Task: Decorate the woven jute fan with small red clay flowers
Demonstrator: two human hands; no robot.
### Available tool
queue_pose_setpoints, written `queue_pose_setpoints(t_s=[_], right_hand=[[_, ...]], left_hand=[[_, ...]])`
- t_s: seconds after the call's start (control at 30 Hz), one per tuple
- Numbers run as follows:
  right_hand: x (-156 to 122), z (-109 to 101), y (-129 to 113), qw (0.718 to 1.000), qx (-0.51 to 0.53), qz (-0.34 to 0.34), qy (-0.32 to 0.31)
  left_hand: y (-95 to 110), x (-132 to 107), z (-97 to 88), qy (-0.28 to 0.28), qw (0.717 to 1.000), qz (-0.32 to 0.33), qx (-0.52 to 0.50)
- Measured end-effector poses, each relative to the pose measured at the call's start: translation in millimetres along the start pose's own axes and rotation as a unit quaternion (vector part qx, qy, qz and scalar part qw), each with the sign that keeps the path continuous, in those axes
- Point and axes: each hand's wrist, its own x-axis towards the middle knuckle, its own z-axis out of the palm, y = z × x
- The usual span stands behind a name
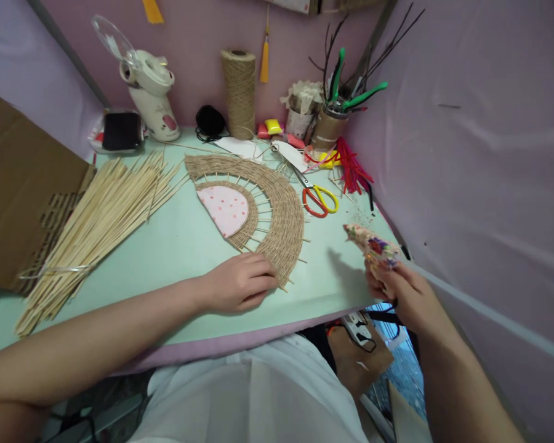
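A half-round woven twine piece [289, 209] lies on the table, with thin sticks showing across its open gap and poking out past its outer rim. At its inner middle is a pink spotted half-circle of fabric [224, 209]. My left hand [240, 282] has its fingers closed over the near lower end of the woven band; the fingertips are partly hidden. To the right, above the table edge, my right hand [404, 292] is wrapped round a glue gun [373, 245] covered in a flowery pattern. Its nozzle points left towards the woven piece, apart from it.
Scissors [321, 200] lie right of the woven piece. Bundled thin sticks [106, 227] and cardboard [23, 191] are at left. Along the back stand a twine spool [239, 92], a white flask-like container [152, 98] and a tool can [329, 128]. A power strip [357, 329] sits below the table.
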Motion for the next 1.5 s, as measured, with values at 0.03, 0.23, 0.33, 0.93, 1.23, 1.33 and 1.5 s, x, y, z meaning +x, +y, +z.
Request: queue_pose_setpoints(t_s=[0.03,0.23,0.33,0.93,1.23,1.33,1.5], right_hand=[[-8,5,-5,0.995,0.075,0.038,-0.054],[-33,28,-26,0.951,0.13,0.159,-0.231],[-33,34,-34,0.949,0.076,0.162,-0.259],[-26,44,-36,0.948,0.025,0.187,-0.257],[-23,43,-48,0.955,-0.025,0.134,-0.263],[-22,43,-50,0.953,-0.029,0.134,-0.268],[-23,44,-51,0.954,-0.034,0.139,-0.263]], left_hand=[[0,0,-0.3,-0.003,1.0,0.001,0.002],[-1,0,0.1,-0.005,1.0,0.013,0.005],[-1,0,1.0,-0.005,1.0,0.014,0.004],[0,1,0.4,0.009,1.0,0.02,0.015],[0,1,1.0,-0.012,1.0,0.013,0.014],[0,0,1.1,-0.015,1.0,0.01,0.014],[0,0,2.2,-0.013,1.0,0.009,0.014]])
